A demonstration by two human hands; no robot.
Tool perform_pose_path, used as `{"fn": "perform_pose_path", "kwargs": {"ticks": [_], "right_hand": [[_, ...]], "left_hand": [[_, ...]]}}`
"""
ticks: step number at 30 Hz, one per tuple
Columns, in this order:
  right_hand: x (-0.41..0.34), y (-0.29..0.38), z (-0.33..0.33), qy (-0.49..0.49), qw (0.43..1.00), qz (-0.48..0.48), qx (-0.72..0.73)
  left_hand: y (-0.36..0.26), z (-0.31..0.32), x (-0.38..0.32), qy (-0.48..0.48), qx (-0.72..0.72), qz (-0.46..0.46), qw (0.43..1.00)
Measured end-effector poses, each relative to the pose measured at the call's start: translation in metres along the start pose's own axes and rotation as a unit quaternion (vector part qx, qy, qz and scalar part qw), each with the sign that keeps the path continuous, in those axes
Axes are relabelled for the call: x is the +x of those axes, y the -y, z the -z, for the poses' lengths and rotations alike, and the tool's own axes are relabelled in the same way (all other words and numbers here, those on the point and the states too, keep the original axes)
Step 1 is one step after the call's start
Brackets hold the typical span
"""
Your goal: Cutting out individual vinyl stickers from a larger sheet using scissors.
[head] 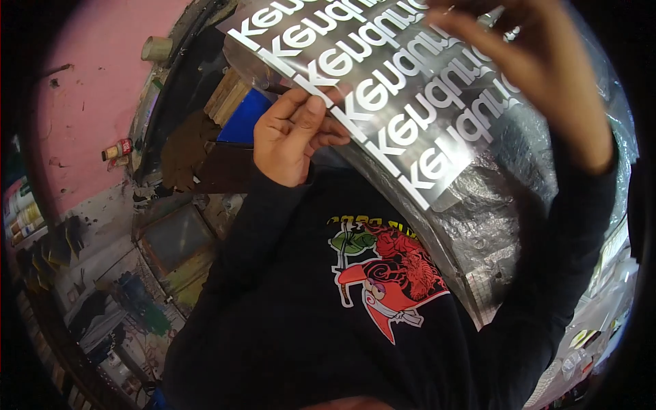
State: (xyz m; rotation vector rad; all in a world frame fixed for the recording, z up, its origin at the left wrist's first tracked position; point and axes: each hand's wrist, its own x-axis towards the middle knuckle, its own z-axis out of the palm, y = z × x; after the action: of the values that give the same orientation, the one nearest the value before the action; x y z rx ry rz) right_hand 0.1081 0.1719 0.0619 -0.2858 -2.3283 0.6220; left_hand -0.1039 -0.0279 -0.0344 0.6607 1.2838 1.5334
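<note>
A clear plastic sheet [382,77] with repeated rows of white printed lettering slants across the upper middle of the head view. My left hand [294,134] pinches its lower left edge between thumb and fingers. Above the sheet's right part is my right hand [507,56], blurred, with its fingers spread towards the top edge; whether it touches the sheet is not plain. Beneath the printed sheet lies a crinkled dark plastic covering [492,205], which reaches down to the front of my black shirt.
A blue panel [245,117] and a wooden block [225,96] lie left of my left hand, near a brown glove [184,154]. Further left are a cup [156,48], a small bottle [117,149] and a framed screen [178,238]. Clear plastic [599,302] lies at the right.
</note>
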Motion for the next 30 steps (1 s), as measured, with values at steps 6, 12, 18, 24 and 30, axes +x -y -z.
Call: {"fn": "perform_pose_path", "kwargs": {"ticks": [6,12,18,24,30], "right_hand": [[0.006,0.025,-0.02,0.13,0.991,0.019,-0.032],[-0.028,0.043,-0.007,0.098,0.981,-0.106,-0.132],[-0.084,0.076,-0.038,0.098,0.979,-0.07,-0.163],[-0.11,0.074,-0.053,0.028,0.962,-0.051,-0.268],[-0.117,0.067,-0.053,0.018,0.96,-0.049,-0.275]], "left_hand": [[0.006,-0.019,0.0,0.073,-0.006,0.051,0.996],[0.018,-0.038,-0.013,0.145,-0.034,0.167,0.975],[0.024,-0.048,-0.014,0.23,-0.071,0.252,0.937],[0.021,-0.055,-0.01,0.265,-0.03,0.238,0.934],[0.021,-0.06,-0.011,0.242,-0.061,0.216,0.944]]}}
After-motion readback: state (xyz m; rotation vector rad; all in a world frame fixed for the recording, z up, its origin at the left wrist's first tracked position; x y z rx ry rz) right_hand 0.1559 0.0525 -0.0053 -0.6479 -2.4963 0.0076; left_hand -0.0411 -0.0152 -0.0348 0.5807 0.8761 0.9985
